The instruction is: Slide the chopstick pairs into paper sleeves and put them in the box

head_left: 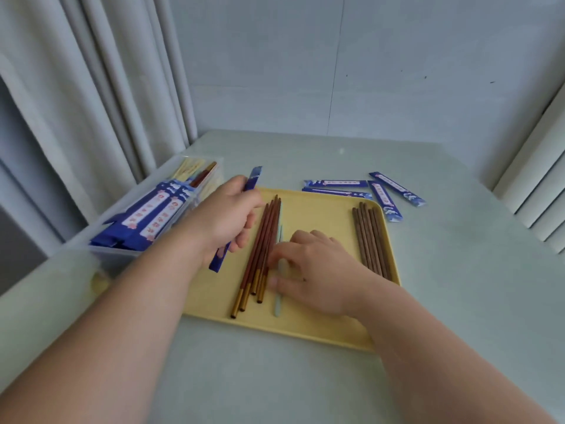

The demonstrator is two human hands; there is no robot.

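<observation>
My left hand [227, 217] grips a blue paper sleeve [253, 179] above the left part of the yellow tray [318, 328]. My right hand [315, 270] rests on the tray, its thumb and fingers pinching a pale green chopstick pair [277, 304]. Beside it lie several reddish-brown chopsticks with gold ends [260, 252]. A bundle of dark brown chopsticks [371, 240] lies at the tray's right side. The clear plastic box [128, 255] at the left holds several sleeved pairs [146, 215].
Several empty blue sleeves [382, 191] lie on the pale table beyond the tray's far right corner. A curtain hangs at the left behind the box, and a wall closes the far side of the table.
</observation>
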